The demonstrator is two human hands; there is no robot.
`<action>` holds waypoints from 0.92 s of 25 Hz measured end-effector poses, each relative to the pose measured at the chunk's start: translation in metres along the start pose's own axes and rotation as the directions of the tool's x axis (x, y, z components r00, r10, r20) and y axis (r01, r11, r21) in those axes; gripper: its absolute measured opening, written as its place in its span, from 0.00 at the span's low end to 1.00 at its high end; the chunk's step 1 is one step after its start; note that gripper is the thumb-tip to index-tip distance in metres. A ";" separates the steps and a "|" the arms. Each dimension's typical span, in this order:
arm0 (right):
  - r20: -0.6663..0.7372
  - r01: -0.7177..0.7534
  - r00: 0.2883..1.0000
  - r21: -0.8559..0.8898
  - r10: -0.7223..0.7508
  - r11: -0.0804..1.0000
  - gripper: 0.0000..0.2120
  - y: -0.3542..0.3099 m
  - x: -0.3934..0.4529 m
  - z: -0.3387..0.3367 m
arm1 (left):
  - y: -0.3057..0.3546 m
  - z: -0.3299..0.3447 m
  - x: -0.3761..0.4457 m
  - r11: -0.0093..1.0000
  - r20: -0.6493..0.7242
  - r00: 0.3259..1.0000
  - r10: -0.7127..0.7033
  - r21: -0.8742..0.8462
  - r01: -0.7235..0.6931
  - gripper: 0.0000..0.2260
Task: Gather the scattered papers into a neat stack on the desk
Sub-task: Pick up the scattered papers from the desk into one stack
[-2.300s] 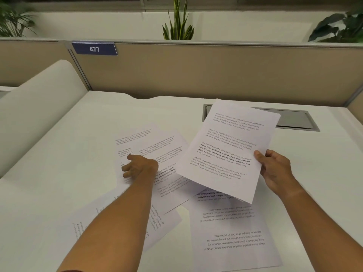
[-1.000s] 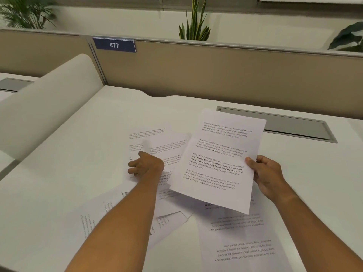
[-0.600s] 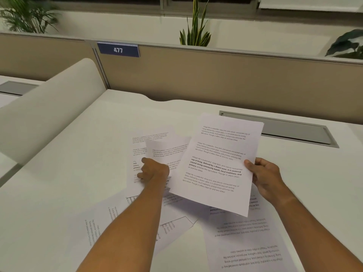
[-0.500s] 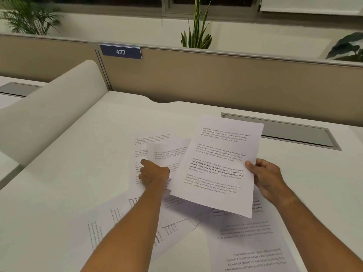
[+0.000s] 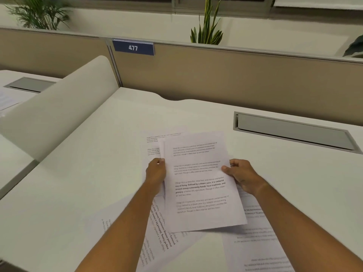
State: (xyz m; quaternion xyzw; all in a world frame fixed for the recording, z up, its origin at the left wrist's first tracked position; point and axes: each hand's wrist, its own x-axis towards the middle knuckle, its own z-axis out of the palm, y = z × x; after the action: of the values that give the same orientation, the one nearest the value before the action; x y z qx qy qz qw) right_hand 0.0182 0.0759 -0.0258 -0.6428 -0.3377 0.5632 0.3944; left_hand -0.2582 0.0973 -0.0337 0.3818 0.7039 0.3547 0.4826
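Both hands on the top sheets
Left hand [image 5: 156, 171] and right hand [image 5: 242, 176] fingers pinch opposite edges of the held sheets [image 5: 198, 179]; loose papers [image 5: 259, 242] lie beneath on the surface [image 5: 98, 154].

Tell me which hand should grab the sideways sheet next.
Left. The left hand is right beside the sideways sheet, which lies under its forearm; the right hand can keep holding the gathered sheets.

Head-worn camera looks forward and down, close over the desk [image 5: 102, 154].
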 end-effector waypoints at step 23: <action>0.158 0.515 0.833 0.133 -0.531 0.847 0.23 -0.126 -0.003 0.015 | 0.135 -0.058 -0.030 0.784 0.131 0.774 0.619 -0.054 -0.618 0.05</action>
State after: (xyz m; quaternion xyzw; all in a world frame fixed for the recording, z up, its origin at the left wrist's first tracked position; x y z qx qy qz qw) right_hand 0.0040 0.1333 0.0864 -0.4523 -0.5121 0.5059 0.5266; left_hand -0.2794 0.1253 0.1122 0.6141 0.5021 0.4683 0.3893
